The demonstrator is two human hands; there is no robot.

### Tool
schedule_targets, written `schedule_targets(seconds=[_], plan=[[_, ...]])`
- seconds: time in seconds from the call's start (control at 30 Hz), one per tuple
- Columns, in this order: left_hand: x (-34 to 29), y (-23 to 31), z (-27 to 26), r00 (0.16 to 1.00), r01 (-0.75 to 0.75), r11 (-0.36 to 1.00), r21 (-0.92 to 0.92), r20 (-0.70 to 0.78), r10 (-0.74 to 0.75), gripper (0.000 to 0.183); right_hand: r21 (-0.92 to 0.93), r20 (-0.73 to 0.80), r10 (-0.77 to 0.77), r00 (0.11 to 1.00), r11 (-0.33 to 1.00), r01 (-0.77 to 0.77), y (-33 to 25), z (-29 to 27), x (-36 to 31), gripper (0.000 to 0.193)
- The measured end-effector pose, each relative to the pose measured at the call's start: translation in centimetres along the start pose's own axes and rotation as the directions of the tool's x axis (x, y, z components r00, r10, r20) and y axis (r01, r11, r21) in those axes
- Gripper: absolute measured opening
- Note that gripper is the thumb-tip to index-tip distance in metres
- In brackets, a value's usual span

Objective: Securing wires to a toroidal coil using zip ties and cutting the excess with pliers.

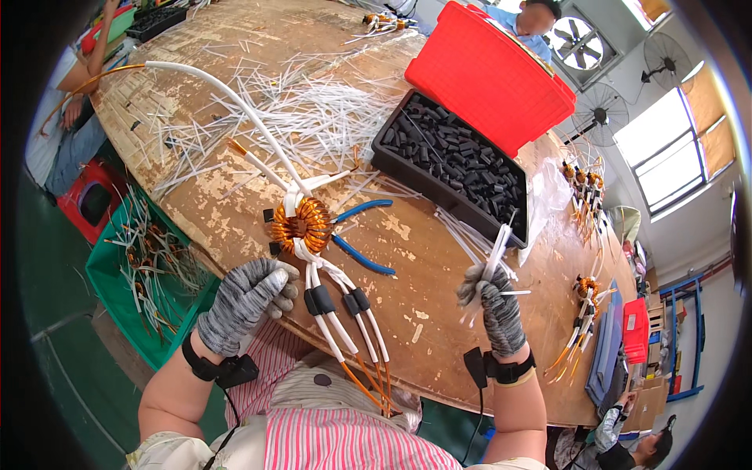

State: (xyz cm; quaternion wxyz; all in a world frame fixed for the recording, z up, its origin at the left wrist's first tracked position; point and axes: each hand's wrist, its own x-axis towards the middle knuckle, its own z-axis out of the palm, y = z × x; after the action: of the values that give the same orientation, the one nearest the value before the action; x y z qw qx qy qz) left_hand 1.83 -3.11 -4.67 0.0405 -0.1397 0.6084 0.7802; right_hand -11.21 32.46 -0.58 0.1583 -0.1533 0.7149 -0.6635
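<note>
A toroidal coil (301, 225) wound with copper wire lies near the table's front edge. White-sleeved leads run from it, several toward me through black sleeves (319, 300), with bare copper ends over the edge. Blue-handled pliers (363, 254) lie at the coil's right, their jaws hidden. My left hand (247, 301), in a grey glove, is just left of the leads, its fingers closed; anything inside is hidden. My right hand (495, 305), also gloved, grips a bundle of thin white tubes (497, 254) that stick out above and below the fist.
A black crate (384, 160) of short black sleeves stands ahead, a red bin (486, 70) behind it. Loose white tubes (313, 110) litter the table. More coils (586, 290) lie at right; a green crate (106, 274) holds others at left. Other people sit around.
</note>
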Motion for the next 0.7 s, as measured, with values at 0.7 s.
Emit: schedule_targets(seconds=[0.7], plan=[[-2.2, 5.2, 1.5, 0.860, -0.490, 0.737, 0.466, 0.123, 0.495, 0.017, 0.064, -0.022, -0.054, 0.998, 0.996, 0.055, 2.3, 3.5, -0.9, 0.016]])
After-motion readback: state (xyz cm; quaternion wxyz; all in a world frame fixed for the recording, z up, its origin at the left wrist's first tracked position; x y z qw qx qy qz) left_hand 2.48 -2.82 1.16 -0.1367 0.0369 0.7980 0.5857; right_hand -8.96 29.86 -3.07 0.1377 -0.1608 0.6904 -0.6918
